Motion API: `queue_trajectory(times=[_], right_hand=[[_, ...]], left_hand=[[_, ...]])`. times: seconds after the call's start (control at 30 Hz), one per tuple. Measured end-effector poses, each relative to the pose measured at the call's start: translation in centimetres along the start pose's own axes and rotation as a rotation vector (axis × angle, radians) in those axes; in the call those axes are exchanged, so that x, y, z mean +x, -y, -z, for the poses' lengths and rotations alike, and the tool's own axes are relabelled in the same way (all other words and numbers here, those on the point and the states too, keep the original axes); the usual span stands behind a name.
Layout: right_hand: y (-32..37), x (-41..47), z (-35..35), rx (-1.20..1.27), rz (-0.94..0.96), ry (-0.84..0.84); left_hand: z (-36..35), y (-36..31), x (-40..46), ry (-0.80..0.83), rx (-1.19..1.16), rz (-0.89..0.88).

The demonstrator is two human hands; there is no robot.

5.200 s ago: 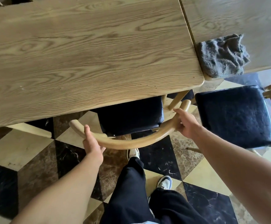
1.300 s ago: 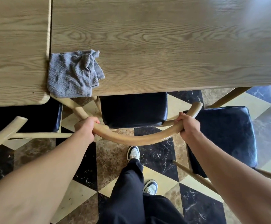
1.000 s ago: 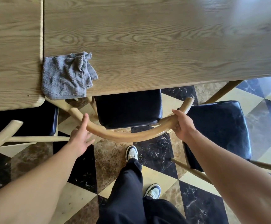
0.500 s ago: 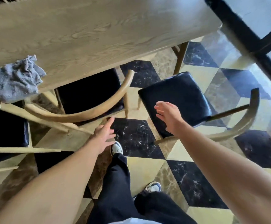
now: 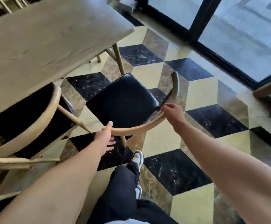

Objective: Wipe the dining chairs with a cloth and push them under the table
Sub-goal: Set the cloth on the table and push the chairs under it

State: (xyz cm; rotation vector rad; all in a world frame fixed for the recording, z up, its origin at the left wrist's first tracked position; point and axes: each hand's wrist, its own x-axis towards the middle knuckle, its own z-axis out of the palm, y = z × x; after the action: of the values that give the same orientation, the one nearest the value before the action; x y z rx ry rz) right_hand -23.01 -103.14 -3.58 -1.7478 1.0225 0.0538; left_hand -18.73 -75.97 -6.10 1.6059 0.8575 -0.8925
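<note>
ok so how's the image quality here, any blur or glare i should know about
Head view: motion blur smears the whole frame, worst on the tucked-in chair at left and the right hand; daylight from the glass doors washes out the table top and puts glare on the floor tiles; the wide-angle lens bends the table edge.

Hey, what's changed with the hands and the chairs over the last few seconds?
Both hands let go of the curved backrest of the chair now tucked under the table and moved right to the next chair, which stands out on the floor. The left hand now touches its backrest with straight fingers; the right hand curls over it. The tucked chair stayed under the table.
</note>
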Motion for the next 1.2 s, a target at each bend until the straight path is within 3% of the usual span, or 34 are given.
queue_trajectory(times=[0.13,0.27,0.4,0.57,0.9,1.0,1.2], right_hand=[[0.4,5.0,0.8,-0.140,-0.010,-0.105],[1.2,10.7,1.2,-0.304,-0.038,-0.187],[2.7,14.1,1.8,-0.456,-0.114,-0.152],[4.1,17.8,2.2,-0.432,-0.179,-0.063],[3.3,22.3,2.8,-0.042,-0.423,0.066],[1.7,25.4,2.9,0.045,-0.474,0.118],[-0.6,29.2,3.1,0.033,-0.511,0.302]], left_hand=[[-2.5,-1.0,1.9,-0.165,-0.064,0.106],[-5.2,-1.8,4.0,-0.463,-0.261,0.119],[-7.3,-2.4,5.2,-0.714,-0.324,0.168],[-7.9,-3.8,5.2,-0.857,-0.327,0.232],[-8.6,-3.4,4.6,-0.888,-0.436,0.234],[-9.7,-3.2,4.0,-0.812,-0.551,0.360],[-11.0,-2.5,3.6,-0.677,-0.684,0.402]])
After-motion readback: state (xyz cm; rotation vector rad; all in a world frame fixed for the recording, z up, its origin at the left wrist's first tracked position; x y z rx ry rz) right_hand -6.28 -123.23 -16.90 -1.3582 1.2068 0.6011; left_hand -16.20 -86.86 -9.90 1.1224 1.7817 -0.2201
